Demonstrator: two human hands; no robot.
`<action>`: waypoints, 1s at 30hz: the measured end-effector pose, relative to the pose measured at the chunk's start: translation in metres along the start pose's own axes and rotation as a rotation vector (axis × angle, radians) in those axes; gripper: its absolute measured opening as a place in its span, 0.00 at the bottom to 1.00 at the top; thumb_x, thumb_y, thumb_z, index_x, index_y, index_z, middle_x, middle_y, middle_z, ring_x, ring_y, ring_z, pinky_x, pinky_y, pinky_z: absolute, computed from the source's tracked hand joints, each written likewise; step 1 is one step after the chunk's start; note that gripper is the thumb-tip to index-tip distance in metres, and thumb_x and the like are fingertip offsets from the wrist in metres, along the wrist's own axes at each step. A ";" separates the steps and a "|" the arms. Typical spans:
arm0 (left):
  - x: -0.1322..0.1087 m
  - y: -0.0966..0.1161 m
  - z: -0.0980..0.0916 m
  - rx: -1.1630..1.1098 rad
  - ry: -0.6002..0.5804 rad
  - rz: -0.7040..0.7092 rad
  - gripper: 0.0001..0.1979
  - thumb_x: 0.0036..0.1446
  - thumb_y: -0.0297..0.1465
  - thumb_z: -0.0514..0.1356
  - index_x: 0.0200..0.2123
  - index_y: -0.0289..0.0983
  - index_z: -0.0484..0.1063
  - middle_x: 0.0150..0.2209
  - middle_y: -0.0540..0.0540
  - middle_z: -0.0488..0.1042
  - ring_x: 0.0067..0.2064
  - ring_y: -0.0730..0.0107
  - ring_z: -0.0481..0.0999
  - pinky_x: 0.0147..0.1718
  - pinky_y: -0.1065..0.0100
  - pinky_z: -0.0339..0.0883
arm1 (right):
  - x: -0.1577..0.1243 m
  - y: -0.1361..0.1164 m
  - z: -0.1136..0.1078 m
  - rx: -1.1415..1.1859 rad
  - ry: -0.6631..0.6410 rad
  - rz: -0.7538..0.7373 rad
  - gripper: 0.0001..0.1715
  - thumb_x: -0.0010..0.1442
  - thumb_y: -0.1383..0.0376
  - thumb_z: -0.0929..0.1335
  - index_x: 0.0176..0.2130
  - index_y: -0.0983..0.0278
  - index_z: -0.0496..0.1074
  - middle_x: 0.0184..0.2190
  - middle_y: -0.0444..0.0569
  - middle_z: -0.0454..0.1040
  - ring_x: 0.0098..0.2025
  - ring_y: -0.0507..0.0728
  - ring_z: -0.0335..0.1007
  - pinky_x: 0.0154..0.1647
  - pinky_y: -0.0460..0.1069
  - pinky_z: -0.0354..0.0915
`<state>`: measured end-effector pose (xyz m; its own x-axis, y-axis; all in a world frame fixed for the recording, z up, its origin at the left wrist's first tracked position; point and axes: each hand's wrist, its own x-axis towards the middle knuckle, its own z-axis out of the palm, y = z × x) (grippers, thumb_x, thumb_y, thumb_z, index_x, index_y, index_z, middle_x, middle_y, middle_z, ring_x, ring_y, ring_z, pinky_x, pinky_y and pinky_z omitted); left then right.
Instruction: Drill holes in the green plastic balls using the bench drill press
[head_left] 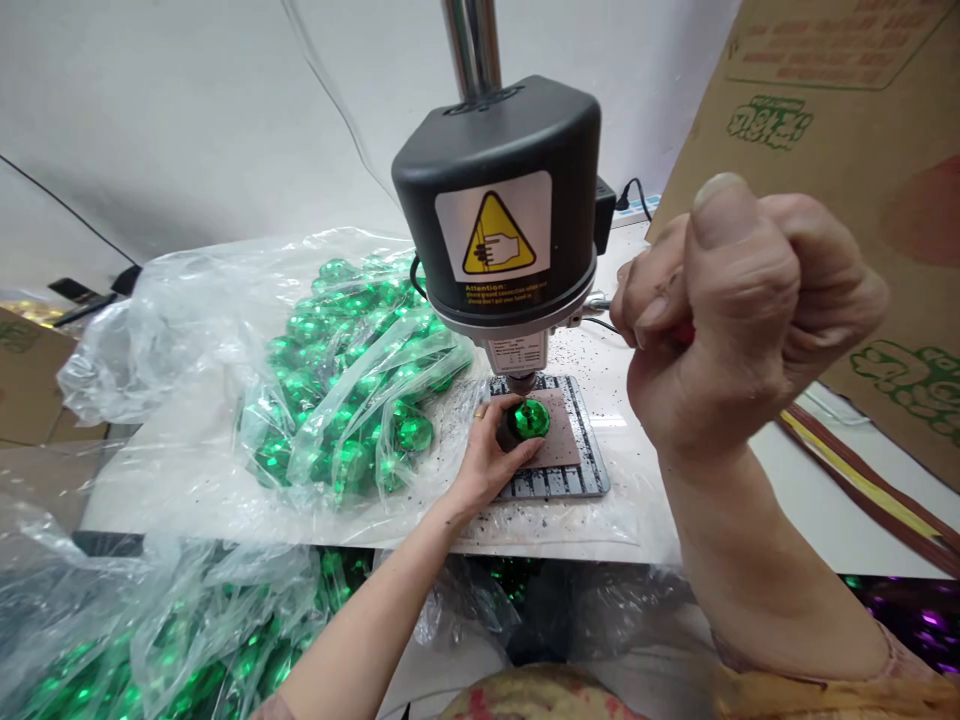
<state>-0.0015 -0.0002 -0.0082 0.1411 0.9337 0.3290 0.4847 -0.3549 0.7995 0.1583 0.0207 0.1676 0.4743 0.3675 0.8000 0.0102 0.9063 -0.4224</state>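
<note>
My left hand point(491, 450) pinches a shiny green faceted ball point(529, 418) and holds it on the brown pad of the ribbed metal base plate point(577, 480), right under the tip of the bench drill press point(499, 215). A ring shows on one finger of that hand. My right hand point(739, 315) is raised close to the camera at the right of the machine head, closed in a fist round a lever handle; only a thin metal rod and a bit of red show between the fingers.
A clear plastic bag point(225, 330) full of green balls lies on the white table left of the press. More bagged green balls point(150, 650) sit below the table edge. A large cardboard box point(847, 150) stands at the right. Dark shavings dot the table.
</note>
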 end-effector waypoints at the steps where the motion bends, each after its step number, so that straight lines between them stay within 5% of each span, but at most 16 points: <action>1: 0.000 0.000 0.001 -0.007 0.002 0.009 0.24 0.56 0.34 0.69 0.55 0.42 0.69 0.53 0.43 0.73 0.55 0.56 0.72 0.54 0.56 0.66 | 0.000 0.000 -0.001 -0.007 -0.003 0.012 0.25 0.63 0.66 0.68 0.18 0.61 0.56 0.15 0.39 0.55 0.17 0.48 0.52 0.20 0.50 0.51; 14: -0.002 -0.003 0.003 -0.062 -0.013 0.000 0.25 0.57 0.34 0.69 0.55 0.42 0.67 0.55 0.42 0.72 0.57 0.55 0.71 0.56 0.55 0.65 | -0.017 0.008 -0.004 -0.025 0.105 -0.102 0.25 0.61 0.68 0.68 0.19 0.62 0.53 0.14 0.38 0.51 0.15 0.46 0.48 0.19 0.49 0.47; 25: -0.002 -0.005 0.003 -0.073 -0.013 0.003 0.25 0.56 0.34 0.69 0.55 0.42 0.67 0.55 0.43 0.72 0.56 0.56 0.71 0.56 0.56 0.65 | -0.022 0.021 -0.017 -0.059 0.025 -0.278 0.26 0.63 0.65 0.66 0.21 0.63 0.49 0.15 0.36 0.50 0.16 0.42 0.44 0.22 0.47 0.52; 30: -0.002 -0.003 0.003 -0.064 -0.005 0.012 0.24 0.57 0.33 0.69 0.55 0.42 0.67 0.54 0.43 0.72 0.56 0.57 0.71 0.56 0.57 0.65 | -0.028 0.016 -0.019 -0.028 -0.020 -0.197 0.25 0.61 0.71 0.66 0.21 0.64 0.47 0.17 0.37 0.49 0.18 0.43 0.45 0.22 0.46 0.47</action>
<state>-0.0005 -0.0013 -0.0126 0.1512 0.9297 0.3359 0.4268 -0.3679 0.8261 0.1619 0.0205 0.1302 0.4427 0.1877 0.8768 0.1257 0.9552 -0.2679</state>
